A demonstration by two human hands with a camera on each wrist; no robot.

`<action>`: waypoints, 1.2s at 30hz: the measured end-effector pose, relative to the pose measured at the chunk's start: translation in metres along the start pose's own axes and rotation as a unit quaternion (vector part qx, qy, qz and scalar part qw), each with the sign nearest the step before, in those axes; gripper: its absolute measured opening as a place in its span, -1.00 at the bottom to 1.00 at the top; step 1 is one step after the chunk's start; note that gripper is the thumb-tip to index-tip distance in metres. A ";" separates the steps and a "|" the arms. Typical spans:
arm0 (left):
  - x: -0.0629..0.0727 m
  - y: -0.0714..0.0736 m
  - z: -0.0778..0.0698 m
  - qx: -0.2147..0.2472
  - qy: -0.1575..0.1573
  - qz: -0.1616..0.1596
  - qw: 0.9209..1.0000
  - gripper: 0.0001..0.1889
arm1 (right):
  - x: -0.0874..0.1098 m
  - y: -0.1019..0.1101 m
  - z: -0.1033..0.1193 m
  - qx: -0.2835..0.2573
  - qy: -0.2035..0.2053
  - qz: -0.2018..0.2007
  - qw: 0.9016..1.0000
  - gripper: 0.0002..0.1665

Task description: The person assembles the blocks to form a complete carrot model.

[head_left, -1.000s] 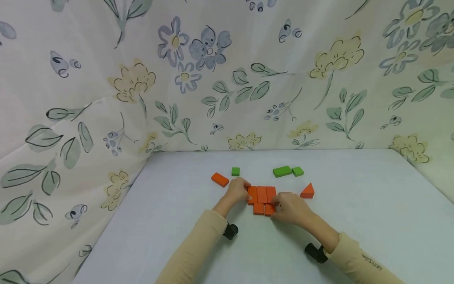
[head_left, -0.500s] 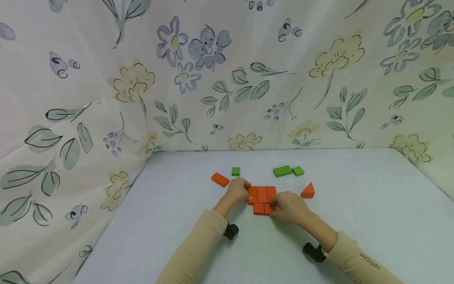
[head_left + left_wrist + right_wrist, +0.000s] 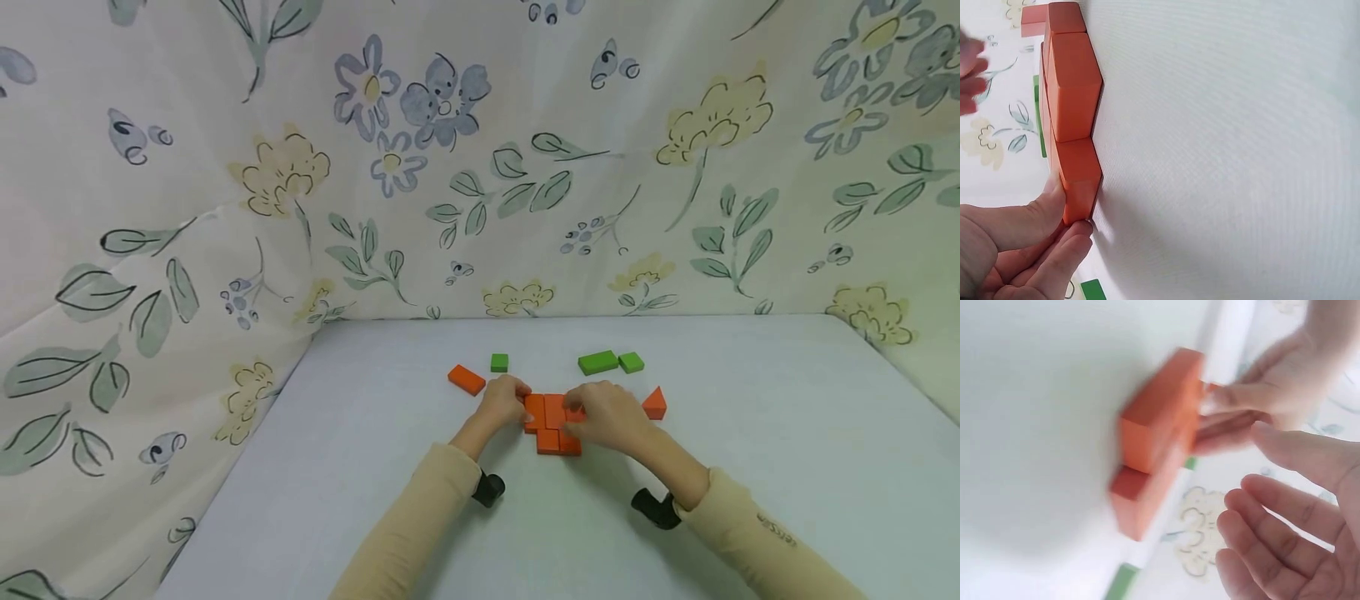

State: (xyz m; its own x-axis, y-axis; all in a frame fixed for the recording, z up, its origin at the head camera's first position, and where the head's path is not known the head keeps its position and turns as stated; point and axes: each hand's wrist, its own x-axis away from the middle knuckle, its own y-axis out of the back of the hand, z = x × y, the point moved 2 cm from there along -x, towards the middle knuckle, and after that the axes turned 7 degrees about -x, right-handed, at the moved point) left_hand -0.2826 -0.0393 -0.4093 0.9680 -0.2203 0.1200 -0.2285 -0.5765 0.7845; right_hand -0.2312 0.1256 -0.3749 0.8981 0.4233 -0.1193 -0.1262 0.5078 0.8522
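Observation:
Flat orange blocks point(image 3: 554, 410) lie side by side on the white table, three in a far row and two smaller ones point(image 3: 548, 442) nearer. My left hand point(image 3: 502, 403) pinches the leftmost orange block point(image 3: 1080, 172), thumb against its upper side and fingertips at its outer end. Over the right part of the group, my right hand point(image 3: 611, 415) hovers with relaxed, slightly bent fingers and hides part of the right-hand far block. The right wrist view shows a gap between these fingers point(image 3: 1272, 550) and the orange blocks point(image 3: 1160, 431), with nothing in the grasp.
Behind the group lie a small green block point(image 3: 499, 362), a longer green block point(image 3: 597, 362) and another small green one point(image 3: 632, 362). A loose orange block point(image 3: 467, 380) is at left, an orange triangular block point(image 3: 655, 404) at right. Floral cloth point(image 3: 480, 233) hangs behind.
The two near blocks closed their gap as my right hand pushed the right one leftward. That hand has since let go and moved up and away. My left hand stays put.

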 end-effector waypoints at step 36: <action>-0.162 -0.110 0.148 -0.350 -0.175 -0.136 0.910 -0.27 | -0.132 -0.046 0.082 0.026 -0.061 0.082 0.994 -0.76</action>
State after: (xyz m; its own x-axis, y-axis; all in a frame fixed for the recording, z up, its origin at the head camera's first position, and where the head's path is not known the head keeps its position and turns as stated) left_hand -0.4298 -0.0568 -0.6053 0.8585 -0.4527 -0.2408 0.2549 -0.0308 0.9665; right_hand -0.3092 -0.0145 -0.3565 0.9121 0.4012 0.0845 -0.2566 0.3979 0.8808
